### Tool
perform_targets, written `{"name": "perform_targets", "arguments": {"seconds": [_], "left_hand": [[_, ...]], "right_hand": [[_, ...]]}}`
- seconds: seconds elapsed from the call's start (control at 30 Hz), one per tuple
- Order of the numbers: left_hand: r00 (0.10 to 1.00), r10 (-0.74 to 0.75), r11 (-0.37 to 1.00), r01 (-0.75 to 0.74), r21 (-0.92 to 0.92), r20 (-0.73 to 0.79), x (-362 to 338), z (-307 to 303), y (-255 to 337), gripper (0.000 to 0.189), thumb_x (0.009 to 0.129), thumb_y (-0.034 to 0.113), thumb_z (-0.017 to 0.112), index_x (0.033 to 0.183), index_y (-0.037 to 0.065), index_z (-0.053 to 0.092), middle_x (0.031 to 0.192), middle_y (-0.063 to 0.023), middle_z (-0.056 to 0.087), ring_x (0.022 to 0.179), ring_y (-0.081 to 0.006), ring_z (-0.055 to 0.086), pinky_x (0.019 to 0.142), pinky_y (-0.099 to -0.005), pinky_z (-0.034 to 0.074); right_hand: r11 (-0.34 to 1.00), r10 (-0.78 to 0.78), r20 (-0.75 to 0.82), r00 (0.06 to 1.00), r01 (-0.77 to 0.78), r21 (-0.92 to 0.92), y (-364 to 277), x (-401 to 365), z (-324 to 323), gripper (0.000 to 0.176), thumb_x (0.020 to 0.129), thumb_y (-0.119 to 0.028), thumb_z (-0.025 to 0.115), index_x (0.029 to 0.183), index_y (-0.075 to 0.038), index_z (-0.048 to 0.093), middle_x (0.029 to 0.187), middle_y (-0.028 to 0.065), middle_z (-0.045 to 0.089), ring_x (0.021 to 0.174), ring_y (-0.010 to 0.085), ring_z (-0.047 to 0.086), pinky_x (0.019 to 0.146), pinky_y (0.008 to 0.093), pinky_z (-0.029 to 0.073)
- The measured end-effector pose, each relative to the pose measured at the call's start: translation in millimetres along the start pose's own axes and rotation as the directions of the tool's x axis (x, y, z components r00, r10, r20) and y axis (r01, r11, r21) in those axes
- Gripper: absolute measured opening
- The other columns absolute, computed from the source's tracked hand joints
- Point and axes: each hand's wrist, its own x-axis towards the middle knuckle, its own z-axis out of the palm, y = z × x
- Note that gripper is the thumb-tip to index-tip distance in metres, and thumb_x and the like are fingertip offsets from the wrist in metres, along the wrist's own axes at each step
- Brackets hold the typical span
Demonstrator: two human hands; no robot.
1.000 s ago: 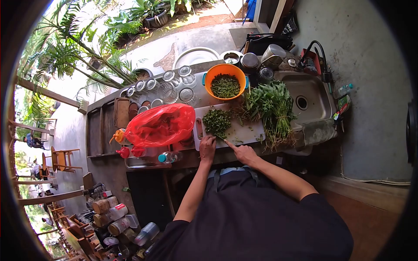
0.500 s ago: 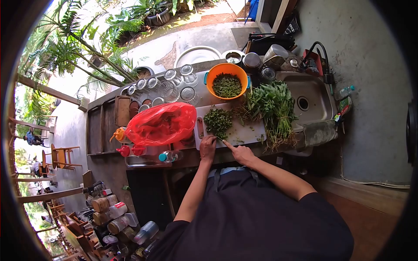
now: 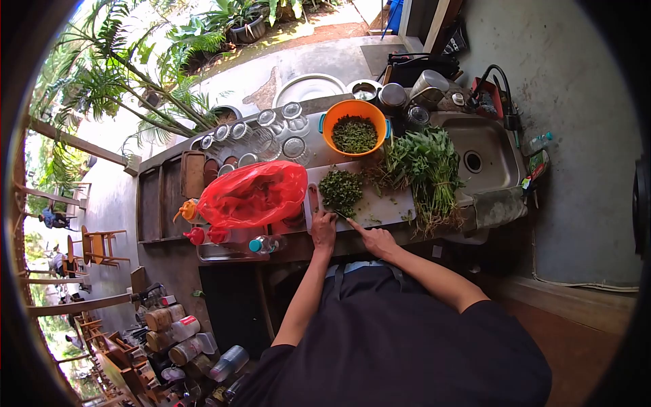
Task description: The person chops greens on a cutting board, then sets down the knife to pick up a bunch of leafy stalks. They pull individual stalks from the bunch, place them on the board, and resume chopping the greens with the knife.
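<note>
My R hand (image 3: 374, 239) clenched on knife (image 3: 344, 217), blade axis up-left toward chopped greens (image 3: 340, 188); L hand (image 3: 323, 227) nearer the pile, grip can't tell.

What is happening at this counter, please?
A person stands at a counter. The right hand holds a knife with its tip at a pile of chopped greens on a white cutting board. The left hand rests on the board beside the pile. Behind the board, an orange colander holds more chopped greens. A bundle of uncut leafy stems lies next to the sink.
</note>
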Motion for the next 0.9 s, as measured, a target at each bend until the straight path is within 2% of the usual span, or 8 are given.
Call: {"name": "perform_targets", "arguments": {"seconds": [0.07, 0.3, 0.37, 0.5, 0.57, 0.67, 0.9], "left_hand": [[0.997, 0.078, 0.997, -0.078, 0.000, 0.015, -2, 3, -6, 0.010, 0.080, 0.008, 0.073, 0.089, 0.003, 0.075, 0.092, -0.0101, 0.065, 0.093, -0.0305, 0.061, 0.082, -0.0405, 0.051], [0.994, 0.084, 0.996, -0.084, 0.000, 0.066, -3, -7, 1, 0.010, 0.083, 0.010, 0.073, 0.090, 0.003, 0.075, 0.094, -0.0095, 0.065, 0.092, -0.0296, 0.062, 0.082, -0.0403, 0.051], [0.988, 0.130, 0.991, -0.131, 0.000, 0.083, -2, -10, 2, 0.010, 0.083, 0.010, 0.072, 0.091, 0.004, 0.075, 0.093, -0.0097, 0.064, 0.091, -0.0294, 0.062, 0.081, -0.0403, 0.051], [0.991, 0.109, 0.994, -0.110, 0.008, 0.075, -4, -4, -5, 0.010, 0.083, 0.009, 0.072, 0.091, 0.004, 0.075, 0.092, -0.0098, 0.065, 0.090, -0.0293, 0.063, 0.081, -0.0401, 0.052], [0.993, 0.121, 0.991, -0.121, -0.051, 0.012, -5, 2, -9, 0.010, 0.082, 0.006, 0.071, 0.091, 0.003, 0.075, 0.091, -0.0104, 0.067, 0.089, -0.0298, 0.065, 0.081, -0.0398, 0.052], [0.997, 0.076, 0.994, -0.077, -0.075, -0.009, -5, 0, -6, 0.010, 0.081, 0.005, 0.071, 0.090, 0.003, 0.075, 0.091, -0.0113, 0.069, 0.090, -0.0304, 0.066, 0.081, -0.0396, 0.053], [0.996, 0.088, 0.993, -0.089, -0.072, -0.016, -5, -1, -5, 0.009, 0.081, 0.003, 0.069, 0.089, 0.002, 0.074, 0.091, -0.0122, 0.069, 0.090, -0.0311, 0.066, 0.082, -0.0398, 0.053]], "right_hand": [[0.999, -0.026, 0.003, 1.000, 0.026, -0.019, 4, -5, 2, 0.080, 0.093, -0.013, 0.049, 0.158, -0.039, 0.009, 0.072, 0.0214, 0.065, 0.065, 0.0404, 0.066, 0.064, 0.0532, 0.054], [1.000, -0.007, 0.015, 1.000, 0.007, -0.029, 1, -15, -9, 0.078, 0.093, -0.014, 0.050, 0.158, -0.037, 0.013, 0.073, 0.0209, 0.065, 0.066, 0.0404, 0.065, 0.066, 0.0524, 0.054], [0.999, 0.001, -0.040, 0.999, -0.002, -0.036, 0, -16, -9, 0.077, 0.093, -0.015, 0.051, 0.157, -0.036, 0.016, 0.075, 0.0221, 0.065, 0.069, 0.0412, 0.066, 0.067, 0.0527, 0.054], [1.000, 0.021, 0.003, 1.000, -0.021, 0.006, -9, -16, -20, 0.075, 0.093, -0.015, 0.052, 0.157, -0.035, 0.018, 0.076, 0.0232, 0.064, 0.071, 0.0422, 0.065, 0.068, 0.0533, 0.054], [0.997, 0.059, 0.098, 0.993, -0.064, 0.050, -15, -17, -28, 0.075, 0.093, -0.014, 0.048, 0.157, -0.038, 0.017, 0.080, 0.0236, 0.065, 0.076, 0.0431, 0.066, 0.076, 0.0544, 0.054], [0.997, 0.039, 0.061, 0.997, -0.042, 0.062, -15, -18, -24, 0.075, 0.093, -0.014, 0.048, 0.157, -0.037, 0.018, 0.079, 0.0232, 0.065, 0.075, 0.0427, 0.066, 0.075, 0.0546, 0.054], [0.999, 0.018, 0.056, 0.998, -0.020, 0.032, -12, -8, -12, 0.076, 0.092, -0.011, 0.047, 0.157, -0.037, 0.017, 0.077, 0.0219, 0.066, 0.073, 0.0417, 0.067, 0.072, 0.0540, 0.054]]}}
